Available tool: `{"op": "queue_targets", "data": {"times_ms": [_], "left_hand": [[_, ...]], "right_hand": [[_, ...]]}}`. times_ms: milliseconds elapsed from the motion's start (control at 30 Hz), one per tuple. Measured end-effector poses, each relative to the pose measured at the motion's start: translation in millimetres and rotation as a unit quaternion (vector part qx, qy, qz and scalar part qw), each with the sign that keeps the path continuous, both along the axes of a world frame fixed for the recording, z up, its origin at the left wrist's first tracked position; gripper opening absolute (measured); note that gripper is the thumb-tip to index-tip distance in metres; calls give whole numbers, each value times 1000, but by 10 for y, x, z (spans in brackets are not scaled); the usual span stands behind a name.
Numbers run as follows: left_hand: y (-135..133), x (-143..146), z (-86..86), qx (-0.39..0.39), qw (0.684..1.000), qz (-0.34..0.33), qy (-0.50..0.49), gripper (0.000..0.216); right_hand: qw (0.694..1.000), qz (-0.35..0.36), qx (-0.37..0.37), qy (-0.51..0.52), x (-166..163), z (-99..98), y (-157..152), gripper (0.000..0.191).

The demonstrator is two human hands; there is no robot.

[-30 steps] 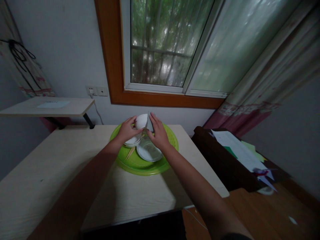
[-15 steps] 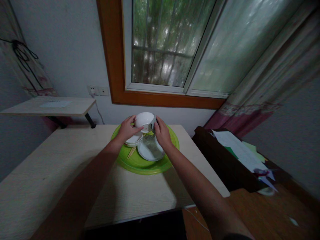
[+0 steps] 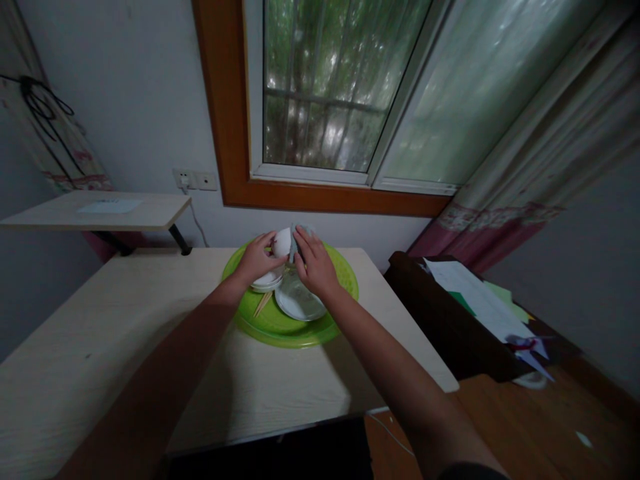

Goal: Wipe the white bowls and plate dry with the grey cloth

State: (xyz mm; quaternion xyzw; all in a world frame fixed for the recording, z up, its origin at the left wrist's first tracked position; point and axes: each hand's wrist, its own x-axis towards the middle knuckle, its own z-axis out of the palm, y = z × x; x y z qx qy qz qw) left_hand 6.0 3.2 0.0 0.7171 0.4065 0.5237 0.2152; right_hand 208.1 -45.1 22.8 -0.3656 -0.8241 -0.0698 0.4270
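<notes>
My left hand (image 3: 255,259) grips a small white bowl (image 3: 283,243), tipped on its side above a round green tray (image 3: 293,328). My right hand (image 3: 313,265) is closed on a grey cloth (image 3: 295,243) pressed against the bowl. Under my hands the tray holds a white plate (image 3: 298,304), a smaller stack of white dishes (image 3: 266,281) and a pair of wooden chopsticks (image 3: 261,304). The tray sits at the far side of a pale wooden table (image 3: 125,347).
A small side shelf (image 3: 90,212) with a paper on it stands at the left by the wall sockets (image 3: 194,180). A dark cabinet (image 3: 450,327) with loose papers (image 3: 475,300) is to the right of the table. A window and curtain are behind.
The bowl was turned with its underside up half a second ago and is now tipped sideways again. My right hand moved back onto it with the cloth.
</notes>
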Motion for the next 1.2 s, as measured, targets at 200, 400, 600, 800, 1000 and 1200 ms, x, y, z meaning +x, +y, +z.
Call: {"op": "queue_targets", "data": {"times_ms": [200, 400, 600, 800, 1000, 1200], "left_hand": [[66, -16, 26, -33, 995, 46, -79, 70], [72, -44, 79, -43, 988, 61, -134, 67], [91, -44, 28, -87, 986, -9, -138, 66], [116, -26, -74, -95, 984, -64, -133, 74], [82, -38, -61, -101, 987, -81, -99, 83], [-21, -20, 81, -110, 985, -87, -97, 67]], "right_hand": [[999, 2, -23, 46, 19, -13, 17, 61], [987, 21, -93, 129, 53, -129, 91, 64], [943, 56, -201, 259, 40, -259, 190, 73], [950, 24, -170, 261, 68, -267, 212, 68], [974, -2, -96, 203, 118, -168, 151, 58], [983, 1, -73, 168, 148, -97, 102, 55]]}}
